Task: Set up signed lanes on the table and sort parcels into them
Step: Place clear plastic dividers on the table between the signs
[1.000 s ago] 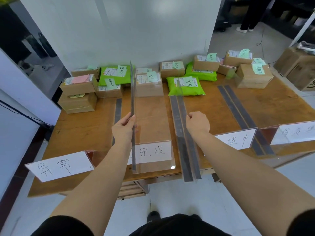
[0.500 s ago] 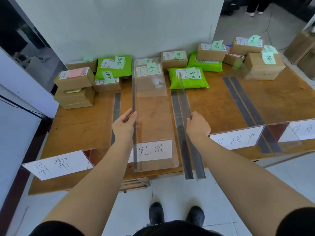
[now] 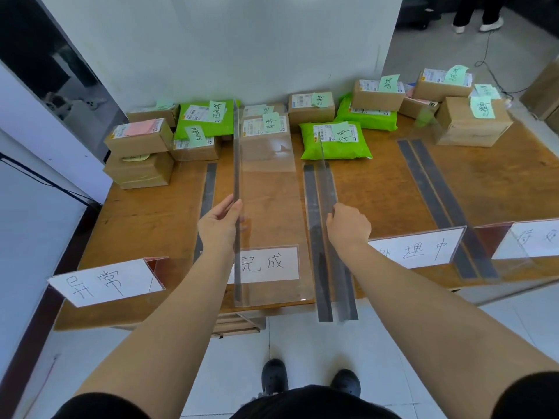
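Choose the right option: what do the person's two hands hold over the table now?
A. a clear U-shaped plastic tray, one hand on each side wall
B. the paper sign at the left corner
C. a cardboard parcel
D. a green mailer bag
A: the left hand and right hand each grip a side wall of the clear plastic tray, above the table.

Both bare forearms reach forward from short black sleeves, converging slightly toward the middle of the view. The left hand [image 3: 219,226] stands on edge, palm facing inward, its fingers extended along and thumb closed against the upright wall of a clear plastic sheet [image 3: 266,182], pinching it. The right hand [image 3: 349,226] is turned knuckles-up, fingers curled down over the opposite raised edge of that sheet. Both wrists are straight, level with each other.
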Action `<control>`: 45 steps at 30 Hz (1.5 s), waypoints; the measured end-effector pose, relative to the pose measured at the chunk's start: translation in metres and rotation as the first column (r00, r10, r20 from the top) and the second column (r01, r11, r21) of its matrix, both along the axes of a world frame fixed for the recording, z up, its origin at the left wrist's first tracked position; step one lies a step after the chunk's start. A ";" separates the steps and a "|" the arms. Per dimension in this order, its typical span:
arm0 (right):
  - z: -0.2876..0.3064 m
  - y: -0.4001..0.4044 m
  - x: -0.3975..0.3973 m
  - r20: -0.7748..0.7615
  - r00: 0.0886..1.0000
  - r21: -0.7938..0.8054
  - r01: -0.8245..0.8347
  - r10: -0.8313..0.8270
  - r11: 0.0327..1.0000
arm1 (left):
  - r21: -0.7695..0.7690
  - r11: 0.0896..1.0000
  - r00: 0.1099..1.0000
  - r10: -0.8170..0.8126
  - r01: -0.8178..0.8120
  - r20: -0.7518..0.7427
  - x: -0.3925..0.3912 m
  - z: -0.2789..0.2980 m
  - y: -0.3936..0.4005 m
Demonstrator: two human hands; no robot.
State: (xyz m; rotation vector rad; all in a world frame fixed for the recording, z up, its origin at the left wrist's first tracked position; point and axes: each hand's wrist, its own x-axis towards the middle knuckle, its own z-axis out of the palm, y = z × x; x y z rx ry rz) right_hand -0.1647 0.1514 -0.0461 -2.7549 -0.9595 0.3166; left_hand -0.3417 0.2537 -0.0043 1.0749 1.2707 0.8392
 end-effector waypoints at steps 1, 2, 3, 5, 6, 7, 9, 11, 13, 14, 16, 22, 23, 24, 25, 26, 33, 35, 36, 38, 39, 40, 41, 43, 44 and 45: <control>0.000 0.000 0.001 -0.001 1.000 -0.005 -0.005 0.005 1.000 | 0.001 1.000 1.000 0.001 -0.001 -0.002 0.000 0.001 -0.002; -0.001 0.000 0.003 -0.001 1.000 -0.012 -0.011 0.011 1.000 | 0.004 1.000 1.000 0.003 -0.003 -0.005 -0.001 0.001 -0.004; -0.001 0.001 0.004 -0.003 1.000 -0.019 -0.018 0.018 1.000 | 0.010 1.000 1.000 0.005 -0.005 -0.005 -0.001 0.002 -0.006; -0.001 0.002 0.008 -0.002 0.999 -0.025 -0.033 0.033 0.999 | 0.017 1.000 1.000 0.013 -0.013 -0.007 -0.002 0.005 -0.011; -0.001 0.002 0.009 -0.001 0.999 -0.023 -0.040 0.040 0.999 | 0.015 1.000 1.000 0.021 -0.021 -0.008 -0.002 0.007 -0.014; -0.001 0.002 0.010 0.001 0.999 -0.021 -0.048 0.048 0.999 | 0.010 0.999 0.999 0.031 -0.031 -0.008 -0.002 0.009 -0.017; -0.002 0.002 0.011 0.019 0.996 -0.017 -0.085 0.085 0.996 | 0.012 0.999 0.999 0.045 -0.045 -0.015 -0.003 0.011 -0.022; -0.003 0.002 0.012 0.030 0.992 -0.007 -0.122 0.122 0.993 | 0.028 0.998 0.998 0.056 -0.055 -0.035 -0.005 0.014 -0.027; -0.004 0.006 0.017 0.023 0.990 0.006 -0.141 0.141 0.990 | 0.045 0.996 0.996 0.076 -0.073 -0.055 -0.007 0.015 -0.029; -0.005 0.008 0.019 0.017 0.988 0.008 -0.152 0.152 0.988 | 0.051 0.995 0.994 0.087 -0.084 -0.062 -0.007 0.014 -0.030; -0.005 0.016 0.024 0.004 0.982 0.006 -0.188 0.188 0.982 | 0.059 0.993 0.992 0.110 -0.106 -0.070 -0.008 0.013 -0.029; 0.002 0.039 0.044 -0.003 0.970 -0.003 -0.244 0.244 0.970 | 0.073 0.989 0.987 0.138 -0.132 -0.077 -0.007 0.010 -0.020; 0.001 0.042 0.045 -0.007 0.973 0.014 -0.229 0.229 0.973 | 0.070 0.988 0.987 0.140 -0.135 -0.077 -0.006 0.009 -0.018; 0.001 0.044 0.045 -0.024 0.979 0.042 -0.203 0.204 0.978 | 0.065 0.988 0.987 0.141 -0.137 -0.074 -0.006 0.008 -0.015; 0.000 0.045 0.043 -0.056 0.984 0.077 -0.165 0.170 0.983 | 0.059 0.989 0.988 0.139 -0.136 -0.070 -0.006 0.008 -0.013; -0.002 0.046 0.039 -0.095 0.987 0.113 -0.121 0.132 0.986 | 0.052 0.990 0.989 0.136 -0.133 -0.065 -0.005 0.008 -0.011; -0.005 0.047 0.020 -0.187 0.982 0.207 0.052 -0.012 0.977 | 0.008 0.993 0.992 0.115 -0.115 -0.060 -0.005 0.008 0.004; -0.007 0.047 0.012 -0.205 0.978 0.227 0.090 -0.043 0.970 | 0.010 0.995 0.993 0.098 -0.098 -0.065 -0.006 0.007 0.010; -0.007 0.047 0.008 -0.210 0.976 0.238 0.106 -0.055 0.966 | 0.012 0.996 0.994 0.091 -0.090 -0.061 -0.007 0.006 0.014; -0.007 0.048 0.002 -0.212 0.974 0.252 0.136 -0.083 0.958 | 0.006 0.997 0.995 0.081 -0.081 -0.049 -0.008 0.005 0.020; -0.007 0.049 -0.001 -0.213 0.972 0.259 0.155 -0.100 0.953 | -0.006 0.997 0.996 0.078 -0.078 -0.040 -0.009 0.005 0.024; -0.007 0.050 -0.002 -0.215 0.970 0.262 0.172 -0.116 0.950 | -0.020 0.997 0.997 0.076 -0.076 -0.030 -0.011 0.004 0.027; -0.006 0.050 -0.003 -0.216 0.968 0.262 0.183 -0.127 0.948 | -0.029 0.997 0.997 0.072 -0.073 -0.020 -0.012 0.003 0.029; -0.006 0.052 -0.005 -0.206 0.969 0.239 0.183 -0.135 0.953 | -0.029 0.998 0.998 0.056 -0.056 -0.012 -0.015 0.001 0.034; -0.005 0.053 -0.005 -0.201 0.970 0.217 0.179 -0.136 0.959 | -0.024 0.999 0.999 0.046 -0.046 -0.011 -0.016 0.000 0.037; -0.004 0.053 -0.005 -0.202 0.970 0.198 0.178 -0.138 0.964 | -0.023 0.999 0.999 0.035 -0.035 -0.005 -0.017 -0.001 0.038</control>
